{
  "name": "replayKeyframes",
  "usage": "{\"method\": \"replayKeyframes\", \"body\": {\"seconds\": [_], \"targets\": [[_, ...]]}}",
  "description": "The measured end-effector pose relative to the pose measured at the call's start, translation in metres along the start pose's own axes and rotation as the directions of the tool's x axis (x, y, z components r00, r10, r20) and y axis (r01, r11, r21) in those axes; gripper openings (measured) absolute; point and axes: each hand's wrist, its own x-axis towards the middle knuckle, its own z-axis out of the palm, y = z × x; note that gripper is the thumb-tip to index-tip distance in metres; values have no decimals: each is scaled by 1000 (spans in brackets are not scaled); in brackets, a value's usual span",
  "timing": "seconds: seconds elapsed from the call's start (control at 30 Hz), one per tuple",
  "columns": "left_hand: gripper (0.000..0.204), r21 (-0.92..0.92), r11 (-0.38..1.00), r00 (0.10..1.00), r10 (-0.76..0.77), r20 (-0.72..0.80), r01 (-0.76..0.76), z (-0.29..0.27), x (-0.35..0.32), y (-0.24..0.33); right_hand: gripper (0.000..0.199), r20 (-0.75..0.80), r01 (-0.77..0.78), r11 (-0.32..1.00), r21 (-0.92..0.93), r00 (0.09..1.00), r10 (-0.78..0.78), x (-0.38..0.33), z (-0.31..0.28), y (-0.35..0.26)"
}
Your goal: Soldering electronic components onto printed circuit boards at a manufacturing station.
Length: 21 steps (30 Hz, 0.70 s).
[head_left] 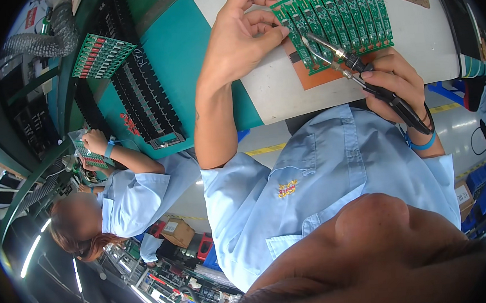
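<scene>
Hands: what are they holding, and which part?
The right hand grips a soldering tweezer tool by its black handle. The left hand pinches the green circuit board panel at its left edge.

My left hand (243, 33) reaches up from the lower middle, forearm bare and near upright; fingers curled, thumb tip pressed forward toward the index — a loose pinch; palm turned to my right. My right hand (393, 84) sits lower at the right, fist-like, fingers wrapped tight in a pen grip — a blue band on that wrist; short pale-blue sleeves on both arms.
</scene>
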Motion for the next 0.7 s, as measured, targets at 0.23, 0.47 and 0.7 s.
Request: {"method": "replayKeyframes", "body": {"seconds": [0.23, 0.47, 0.7], "targets": [[50, 183, 975, 992, 128, 9, -127, -11, 1, -8, 43, 12, 32, 999, 19, 999, -33, -11, -17, -6], [50, 179, 976, 993, 117, 31, -121, -11, 3, -6, 43, -669, -496, 847, -191, 697, 257, -29, -55, 41], [52, 73, 989, 992, 125, 5, -125, -13, 4, -8, 45, -658, -511, 849, -136, 687, 308, -54, -65, 68]]}}
